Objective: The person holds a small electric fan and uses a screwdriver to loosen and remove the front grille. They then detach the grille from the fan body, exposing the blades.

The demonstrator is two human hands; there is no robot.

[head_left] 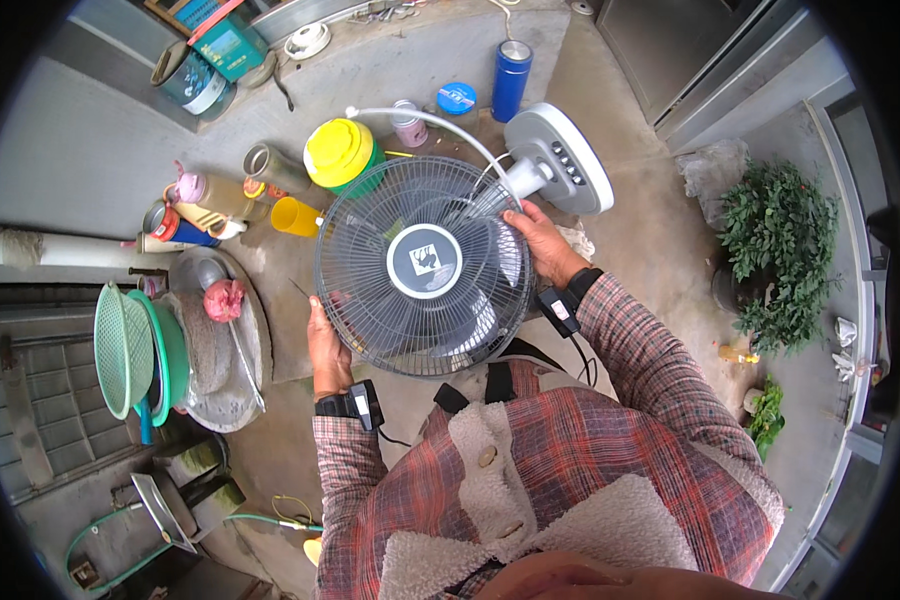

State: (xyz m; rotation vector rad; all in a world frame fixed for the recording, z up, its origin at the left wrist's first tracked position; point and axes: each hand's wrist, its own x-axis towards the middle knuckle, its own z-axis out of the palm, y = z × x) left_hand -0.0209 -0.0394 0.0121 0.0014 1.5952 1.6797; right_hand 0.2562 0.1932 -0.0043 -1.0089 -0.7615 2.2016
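Note:
Between my two hands is a table fan, its round grey wire cage facing up towards me. A pale emblem sits on the dark cap at the cage's middle. The white fan base, with a row of dark buttons, points away to the upper right beyond the neck. My left hand grips the cage's left rim; its fingers are partly hidden behind the wires. At the right rim, close to the neck, my right hand is closed on the cage. A white cord or tube arches over the far side of the cage.
Beyond the fan stand a yellow-lidded green container, a blue cylinder and a yellow cup. At the left, green baskets lean by a round stone slab. A leafy potted plant stands to the right.

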